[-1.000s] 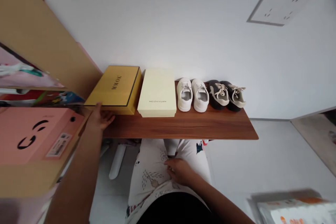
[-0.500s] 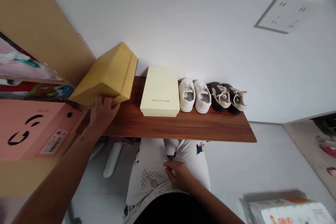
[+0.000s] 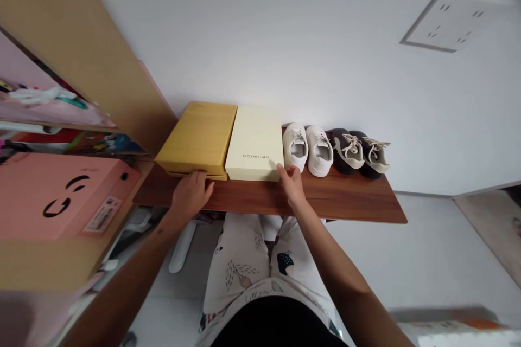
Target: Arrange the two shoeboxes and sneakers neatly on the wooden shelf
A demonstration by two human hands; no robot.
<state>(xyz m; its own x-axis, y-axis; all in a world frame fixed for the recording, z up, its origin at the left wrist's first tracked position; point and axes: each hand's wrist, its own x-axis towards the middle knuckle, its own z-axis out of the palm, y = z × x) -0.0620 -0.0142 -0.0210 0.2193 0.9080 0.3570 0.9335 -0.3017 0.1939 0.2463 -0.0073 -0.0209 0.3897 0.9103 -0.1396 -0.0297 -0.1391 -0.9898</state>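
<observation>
A plain yellow shoebox (image 3: 199,133) lies flat at the left of the brown wooden shelf board (image 3: 252,195). My left hand (image 3: 191,192) is at its front edge, fingers curled against it and thumb out to the right. Tight beside it lies a cream shoebox (image 3: 254,138) printed MEIZHIYUAN. My right hand (image 3: 291,179) is at the cream box's front right corner, its fingers apart and holding nothing. Just behind that hand stands a pair of white sneakers (image 3: 319,152), with a pair of dark sneakers with beige laces (image 3: 350,152) to their right.
At the left a pink shoebox (image 3: 69,195) sits on a light wooden shelf (image 3: 52,263), under compartments with assorted items. A white wall (image 3: 285,38) rises behind the board and carries a socket plate (image 3: 451,21). A white and orange package (image 3: 459,333) lies at the lower right.
The yellow shoebox, tilted up in my left hand before, now lies flat beside the cream one. My right hand has moved from my lap up to the cream box's corner.
</observation>
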